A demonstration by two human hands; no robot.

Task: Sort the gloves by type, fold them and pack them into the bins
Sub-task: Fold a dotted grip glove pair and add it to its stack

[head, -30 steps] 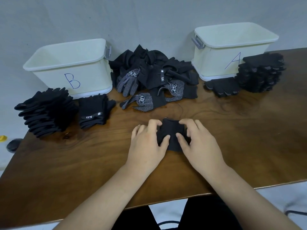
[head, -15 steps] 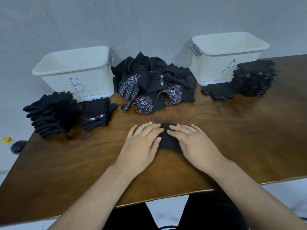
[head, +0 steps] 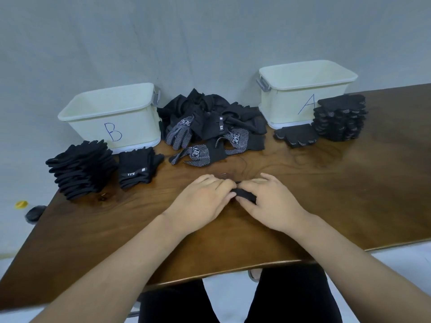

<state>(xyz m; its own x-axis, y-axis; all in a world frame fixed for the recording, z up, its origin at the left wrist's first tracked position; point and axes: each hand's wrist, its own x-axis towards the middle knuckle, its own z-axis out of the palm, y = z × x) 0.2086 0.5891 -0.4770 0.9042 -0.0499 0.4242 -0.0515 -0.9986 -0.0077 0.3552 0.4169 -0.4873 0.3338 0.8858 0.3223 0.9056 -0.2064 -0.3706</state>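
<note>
At the near middle of the brown wooden table (head: pixel 349 201), the left hand (head: pixel 205 199) and the right hand (head: pixel 270 202) meet fingertip to fingertip. Both are clamped on a small folded black fabric glove (head: pixel 246 195), their fingers curled over it and the thumbs tucked against its near edge. Most of the glove is hidden under the fingers, and it lies low on the tabletop.

Farther back, in the middle, sits a loose heap of unsorted black gloves (head: pixel 210 117). Several of them, palms covered in white dots and a white logo, spill toward the hands.

Left of the heap stands a cream plastic bin marked B (head: pixel 112 117). Just in front of it lies a short pile of folded plain black gloves with a white label (head: pixel 137 169), and a taller stack of plain black gloves (head: pixel 81 169) rises at the table's left edge.

Right of the heap stands a cream plastic bin marked A (head: pixel 303 89). A folded dotted black glove pair (head: pixel 296 135) touches its near base, and a tall stack of dotted black gloves (head: pixel 339 120) stands beside it on the right.
</note>
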